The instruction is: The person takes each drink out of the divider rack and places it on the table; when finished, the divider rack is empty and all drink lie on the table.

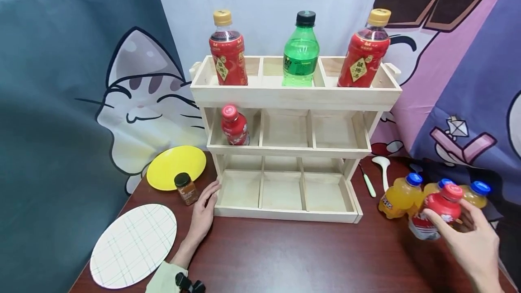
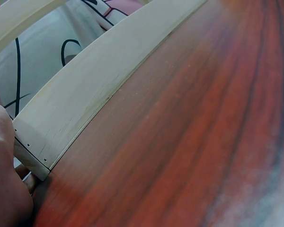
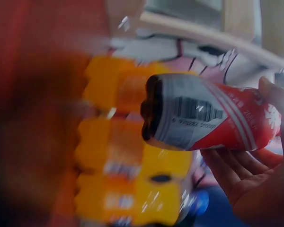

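Right hand (image 1: pixel 474 238), nearest the camera at four o'clock, has thumb and fingers clamped round a tilted red bottle (image 3: pixel 213 113), covering part of its label. Beyond that bottle, from ten to two o'clock, are three orange bottles (image 1: pixel 399 198), the middle one mostly hidden, all blurred in the right wrist view. At seven o'clock the left hand (image 1: pixel 202 211) rests extended fingers against a wooden shelf (image 1: pixel 285 215); its own wrist view cuts it off.
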Tool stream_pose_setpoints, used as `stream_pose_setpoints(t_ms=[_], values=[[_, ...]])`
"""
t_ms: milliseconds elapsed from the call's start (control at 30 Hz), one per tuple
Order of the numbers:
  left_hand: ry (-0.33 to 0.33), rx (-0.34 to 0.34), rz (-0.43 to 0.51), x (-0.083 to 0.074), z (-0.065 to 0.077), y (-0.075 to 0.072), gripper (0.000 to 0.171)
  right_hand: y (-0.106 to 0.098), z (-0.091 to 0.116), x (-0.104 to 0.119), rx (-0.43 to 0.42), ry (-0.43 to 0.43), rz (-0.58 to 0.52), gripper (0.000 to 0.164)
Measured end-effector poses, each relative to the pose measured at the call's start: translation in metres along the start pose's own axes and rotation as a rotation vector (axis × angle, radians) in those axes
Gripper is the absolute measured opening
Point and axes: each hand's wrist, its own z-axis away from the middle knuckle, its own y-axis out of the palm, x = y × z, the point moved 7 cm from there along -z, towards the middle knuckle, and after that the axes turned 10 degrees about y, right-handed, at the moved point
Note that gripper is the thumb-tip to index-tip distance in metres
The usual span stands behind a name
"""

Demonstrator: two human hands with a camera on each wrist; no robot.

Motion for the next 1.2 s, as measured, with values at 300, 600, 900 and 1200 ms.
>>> stream_pose_setpoints(t_ms=[300,600,900,1200], values=[[-0.001,0.003,-0.007,0.001,-0.001,-0.005,0.032,-0.016,-0.030,-0.051,0.013,0.216,0.065,0.083],[-0.008,-0.004,0.000,0.000,0.002,-0.007,0.032,-0.017,-0.045,-0.072,-0.010,0.219,-0.017,0.078],[-0.016,-0.002,0.014,0.000,0.001,-0.003,0.031,-0.020,-0.047,-0.069,-0.053,0.033,-0.188,0.065],[-0.030,0.010,0.010,0.000,0.002,-0.002,0.032,-0.029,-0.043,-0.058,-0.114,-0.049,-0.149,0.060]])
